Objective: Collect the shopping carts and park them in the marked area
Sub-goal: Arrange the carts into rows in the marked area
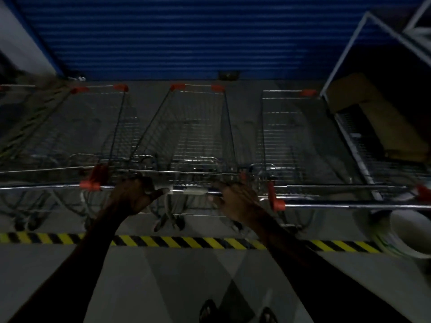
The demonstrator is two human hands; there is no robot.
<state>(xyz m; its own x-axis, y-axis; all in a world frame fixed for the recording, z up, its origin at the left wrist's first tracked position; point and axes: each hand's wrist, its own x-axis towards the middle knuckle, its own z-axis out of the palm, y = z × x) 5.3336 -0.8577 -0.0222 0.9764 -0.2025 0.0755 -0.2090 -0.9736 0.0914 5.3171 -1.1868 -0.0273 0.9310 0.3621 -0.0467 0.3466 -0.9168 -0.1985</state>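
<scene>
Dim light, head view blurred. Middle cart (198, 136) stands on the floor (163, 276) past the yellow-black striped line (186, 242), nose toward the blue roller shutter (186, 36). Its handle bar (191, 190) runs across at hand level.

Left hand (134, 194): fingers curled over the bar near its left end, thumb stretched along the bar toward the middle. Grip looks closed on the bar.

Right hand (235, 201): lies on the bar's right end; fingers partly spread over it. Cannot tell whether they are closed around the bar.

Left cart (93, 131) just beside the middle one, right cart (298, 136) on the other side; all three side by side behind the line. Red plastic corner pieces show on each.

Cardboard box (363, 108) on a white-framed rack (349, 66) at the far right. White round container (410, 236) near the line's right end.
</scene>
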